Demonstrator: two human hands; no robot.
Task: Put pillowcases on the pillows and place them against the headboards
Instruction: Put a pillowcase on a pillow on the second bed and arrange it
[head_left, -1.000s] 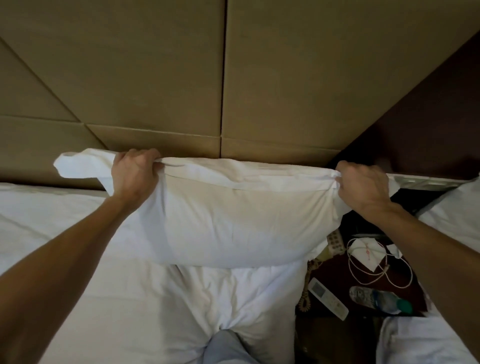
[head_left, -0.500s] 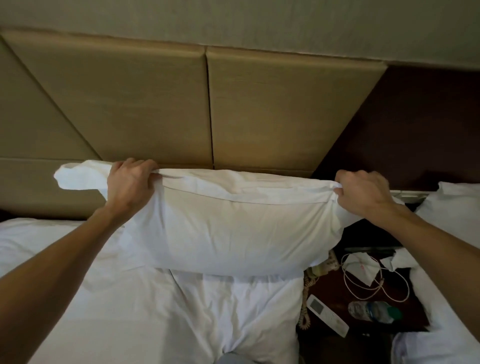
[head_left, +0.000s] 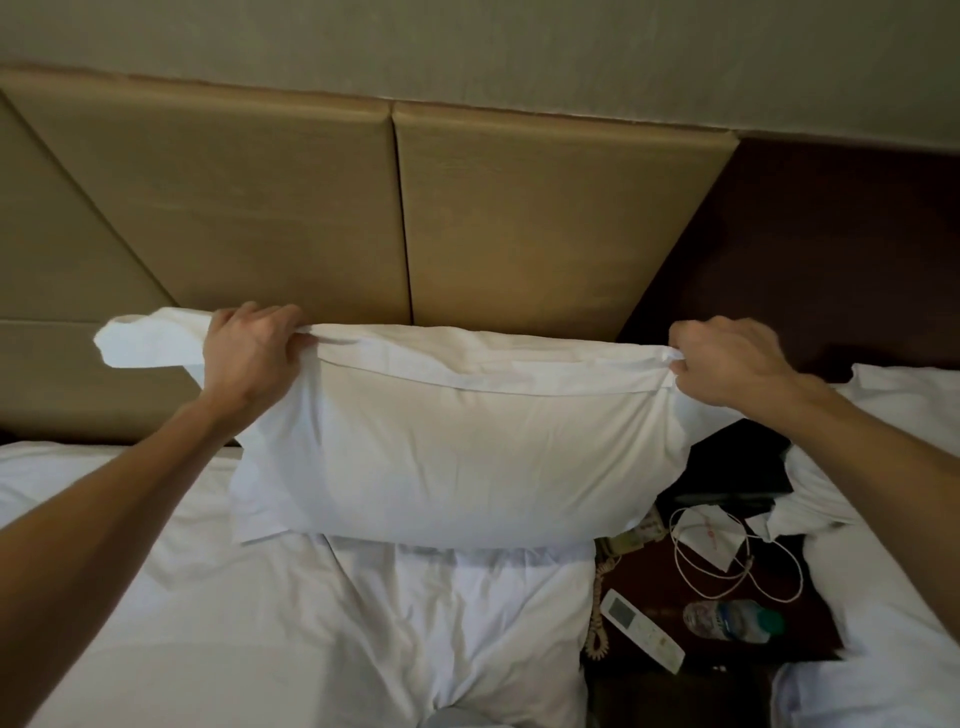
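Note:
A white pillow (head_left: 457, 457) inside a white pillowcase hangs upright in front of the tan padded headboard (head_left: 291, 208), its lower edge just above the white bed (head_left: 260, 623). My left hand (head_left: 249, 358) grips the pillowcase's top edge near the left corner, where a loose flap sticks out to the left. My right hand (head_left: 727, 364) pinches the top edge at the right corner. Whether the pillow's back touches the headboard I cannot tell.
Right of the bed stands a dark nightstand (head_left: 649, 577) with a white remote (head_left: 641, 634), a coiled cable (head_left: 727, 561), a plastic bottle (head_left: 732, 621) and a corded phone (head_left: 621, 540). A second bed with a white pillow (head_left: 909, 395) lies at far right. Dark wall panel (head_left: 831, 249) behind.
The view has tilted up, showing more headboard and wall. Both hands keep their grip, and the pillow has been carried a little toward the headboard and lowered toward the bed.

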